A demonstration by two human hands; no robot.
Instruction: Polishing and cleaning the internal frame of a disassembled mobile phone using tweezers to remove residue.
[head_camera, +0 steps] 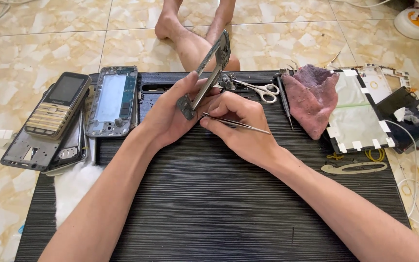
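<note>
Working a phone frame (207, 73) with tweezers (236, 123) over the black ribbed desk (209, 194). Left hand (168, 114) has its grip closed round the frame's lower end, holding it edge-on, raised above the desk. Long axis runs diagonal, top end pointing up and away to the right. Right hand (241, 126) pinches the tweezers, tips at the frame's bottom corner. Step looks like picking at a small part; next move needs a steady, fine tip placement. Scissors (263, 90) lie behind.

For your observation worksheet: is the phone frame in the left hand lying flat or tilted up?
Tilted up: the phone frame stands on edge in the left hand, raised above the black mat.
</note>
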